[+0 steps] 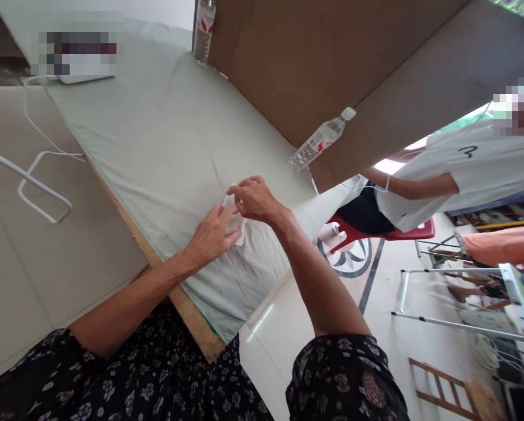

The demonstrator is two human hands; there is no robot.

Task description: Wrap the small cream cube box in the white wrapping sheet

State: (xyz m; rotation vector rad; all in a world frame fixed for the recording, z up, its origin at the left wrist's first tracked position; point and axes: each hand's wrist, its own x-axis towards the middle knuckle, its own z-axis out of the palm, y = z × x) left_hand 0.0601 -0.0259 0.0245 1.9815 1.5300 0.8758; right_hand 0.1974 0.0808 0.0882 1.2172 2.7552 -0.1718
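A small, thin white sheet (236, 227), crumpled and slightly see-through, is between my hands just above the cloth-covered table (169, 134). I cannot tell if it is tissue or plastic. My left hand (211, 234) holds its near left side, with the thumb beneath and the fingers along the upper edge. My right hand (257, 199) is bent over its far side, with thumb and forefinger closed in a pinch at the top edge. Part of the sheet is hidden behind my fingers.
A clear bottle (321, 140) stands by a large cardboard panel (314, 64); another bottle (204, 32) is at the panel's far end. A white device (86, 73) with a cable lies far left. A person in a white shirt (464, 158) sits beyond the panel.
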